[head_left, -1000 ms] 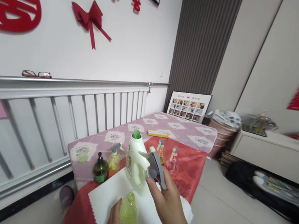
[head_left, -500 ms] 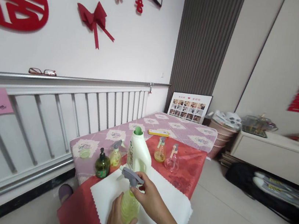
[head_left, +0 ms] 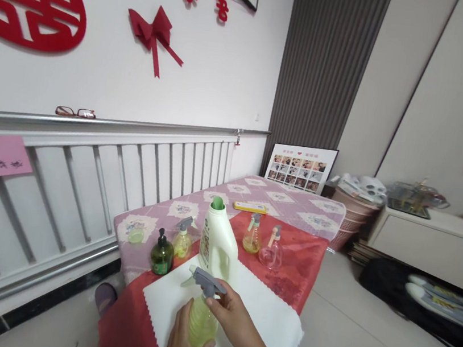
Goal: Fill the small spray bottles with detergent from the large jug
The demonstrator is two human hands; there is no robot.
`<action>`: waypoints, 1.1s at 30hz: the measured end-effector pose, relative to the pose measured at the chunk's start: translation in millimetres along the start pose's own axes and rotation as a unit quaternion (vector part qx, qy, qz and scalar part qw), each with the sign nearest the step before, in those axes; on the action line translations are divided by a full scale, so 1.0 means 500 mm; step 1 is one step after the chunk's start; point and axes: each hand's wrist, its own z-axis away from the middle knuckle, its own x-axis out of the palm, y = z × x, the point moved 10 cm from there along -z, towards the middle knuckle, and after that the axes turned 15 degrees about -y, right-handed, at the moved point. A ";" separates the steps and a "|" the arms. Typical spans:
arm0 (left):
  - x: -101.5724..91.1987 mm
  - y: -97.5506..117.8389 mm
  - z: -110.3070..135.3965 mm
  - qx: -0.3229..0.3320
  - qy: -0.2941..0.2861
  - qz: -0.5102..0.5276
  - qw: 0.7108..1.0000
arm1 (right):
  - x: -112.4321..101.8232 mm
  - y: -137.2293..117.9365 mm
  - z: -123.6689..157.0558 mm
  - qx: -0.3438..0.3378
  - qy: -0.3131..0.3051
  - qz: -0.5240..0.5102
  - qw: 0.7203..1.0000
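A ribbed, yellow-green spray bottle (head_left: 202,323) with a grey trigger head (head_left: 205,281) stands upright over the white mat (head_left: 261,310). My left hand (head_left: 188,337) is wrapped round its lower body. With thumb and fingers, my right hand (head_left: 233,314) grips the neck just under the trigger head. Right behind it is a large cream jug (head_left: 218,240) with a green funnel-like piece (head_left: 217,202) in its open mouth. Left of the jug are a dark green pump bottle (head_left: 162,254) and another yellow spray bottle (head_left: 183,241).
Two more spray bottles, one amber (head_left: 253,237) and one clear pink (head_left: 272,254), stand on the red cloth (head_left: 294,263) at right. A yellow case (head_left: 249,207) and a small green dish (head_left: 135,236) lie on the patterned tablecloth (head_left: 229,189). A radiator (head_left: 136,177) runs along the wall.
The camera view has turned slightly left, so everything sits a little further right. Both hands keep their hold on the spray bottle, which stays in place.
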 end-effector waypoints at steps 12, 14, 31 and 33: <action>0.000 -0.007 0.002 -0.004 0.002 -0.008 1.000 | -0.009 0.007 0.003 -0.012 0.029 0.028 0.999; -0.001 -0.005 0.004 -0.001 0.009 -0.016 1.000 | -0.003 -0.004 -0.001 -0.006 0.003 0.044 0.999; -0.010 0.006 0.007 -0.002 0.019 -0.019 1.000 | -0.008 0.037 -0.007 0.029 0.166 0.148 0.974; -0.012 0.006 0.008 -0.001 0.026 -0.018 0.999 | -0.003 0.039 0.001 0.030 0.184 0.141 0.972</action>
